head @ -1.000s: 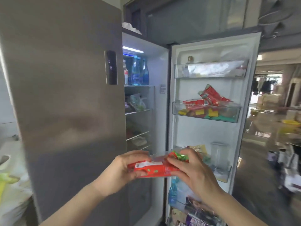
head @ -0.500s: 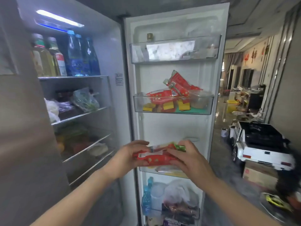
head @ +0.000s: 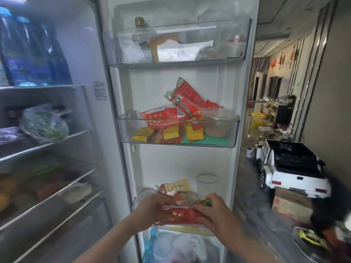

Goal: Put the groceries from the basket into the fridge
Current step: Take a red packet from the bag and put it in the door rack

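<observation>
Both hands are on the same thing rn: a red snack packet (head: 178,214) w/ a green end, held flat between them. Left hand (head: 152,209) has its fingers curled round the packet's left end, right hand (head: 214,213) grips the right end over the green bit. So neither is free.

Using the middle door bin (head: 178,144) as the landmark: the packet is well below it, right at the front lip of the next bin down on the open fridge door (head: 171,162). Just behind the packet in that lower bin there's a tan-and-red pack (head: 175,187) and what looks like a clear cup (head: 207,179). Can't tell if the packet is touching the bin yet, too blurry.

Progress, imo: partway. The middle door bin already has similar red packets (head: 182,107) piled in it, plus small yellow packs and a lidded plastic tub (head: 218,122), so prob some of the haul is in already, tho I can't say which. This packet isn't stowed yet; it needs lowering into the lower bin and letting go. The basket isn't in view, so no idea how much is left in it.

Left of the middle door bin, the fridge shelves hold blue bottles (head: 32,54) up top and a bag of greens (head: 44,126) under them.
</observation>
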The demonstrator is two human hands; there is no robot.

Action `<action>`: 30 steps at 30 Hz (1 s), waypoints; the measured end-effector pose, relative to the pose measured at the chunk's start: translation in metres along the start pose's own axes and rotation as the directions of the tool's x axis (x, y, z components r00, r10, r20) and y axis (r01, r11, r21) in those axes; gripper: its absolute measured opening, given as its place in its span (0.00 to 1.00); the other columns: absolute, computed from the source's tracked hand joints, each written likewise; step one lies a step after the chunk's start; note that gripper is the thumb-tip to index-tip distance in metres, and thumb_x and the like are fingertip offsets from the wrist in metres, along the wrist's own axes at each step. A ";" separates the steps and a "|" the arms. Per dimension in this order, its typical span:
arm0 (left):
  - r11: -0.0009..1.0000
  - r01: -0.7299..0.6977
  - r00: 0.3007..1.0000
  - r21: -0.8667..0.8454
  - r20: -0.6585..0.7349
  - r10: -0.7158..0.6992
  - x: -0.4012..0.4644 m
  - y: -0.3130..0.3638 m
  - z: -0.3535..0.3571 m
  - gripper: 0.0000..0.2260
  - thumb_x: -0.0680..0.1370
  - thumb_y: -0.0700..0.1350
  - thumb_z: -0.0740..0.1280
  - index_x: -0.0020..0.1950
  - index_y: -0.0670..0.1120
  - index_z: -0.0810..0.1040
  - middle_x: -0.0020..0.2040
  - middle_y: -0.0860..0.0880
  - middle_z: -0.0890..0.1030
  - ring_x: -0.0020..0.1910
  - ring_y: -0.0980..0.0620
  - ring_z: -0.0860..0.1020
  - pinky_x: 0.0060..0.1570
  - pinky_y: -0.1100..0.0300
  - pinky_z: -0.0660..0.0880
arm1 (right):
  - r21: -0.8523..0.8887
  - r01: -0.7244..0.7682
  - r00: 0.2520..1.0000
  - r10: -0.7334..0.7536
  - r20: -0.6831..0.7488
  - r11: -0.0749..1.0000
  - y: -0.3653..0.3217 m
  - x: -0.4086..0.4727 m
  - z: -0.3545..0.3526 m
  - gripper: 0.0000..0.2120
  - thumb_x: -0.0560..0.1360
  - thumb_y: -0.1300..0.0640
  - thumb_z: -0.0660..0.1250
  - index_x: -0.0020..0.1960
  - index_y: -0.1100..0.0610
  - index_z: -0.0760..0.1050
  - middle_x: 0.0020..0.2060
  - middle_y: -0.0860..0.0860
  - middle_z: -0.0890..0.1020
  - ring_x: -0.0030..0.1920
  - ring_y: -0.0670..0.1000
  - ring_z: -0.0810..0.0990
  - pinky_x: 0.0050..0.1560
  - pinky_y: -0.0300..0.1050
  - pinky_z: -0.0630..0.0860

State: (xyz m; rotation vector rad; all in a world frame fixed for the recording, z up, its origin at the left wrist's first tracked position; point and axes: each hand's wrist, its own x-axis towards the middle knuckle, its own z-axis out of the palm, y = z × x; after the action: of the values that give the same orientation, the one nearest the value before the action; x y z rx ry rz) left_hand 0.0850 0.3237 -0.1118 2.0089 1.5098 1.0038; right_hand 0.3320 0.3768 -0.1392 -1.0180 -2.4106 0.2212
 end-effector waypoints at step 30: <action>0.821 -0.135 0.930 0.554 -0.214 0.298 0.073 -0.199 0.022 0.18 0.78 0.58 0.57 0.57 0.54 0.81 0.62 0.56 0.78 0.60 0.54 0.73 0.56 0.61 0.73 | -0.346 -0.068 0.967 -0.023 -0.254 0.936 0.056 0.102 0.194 0.30 0.68 0.39 0.69 0.66 0.51 0.72 0.72 0.50 0.66 0.69 0.55 0.66 0.63 0.58 0.72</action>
State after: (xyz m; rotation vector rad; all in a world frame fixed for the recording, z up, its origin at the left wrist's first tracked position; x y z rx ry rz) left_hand -0.0141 0.4569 -0.2458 2.5591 1.9129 1.0979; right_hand 0.2074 0.4981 -0.2838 -1.1499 -2.2452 -0.3303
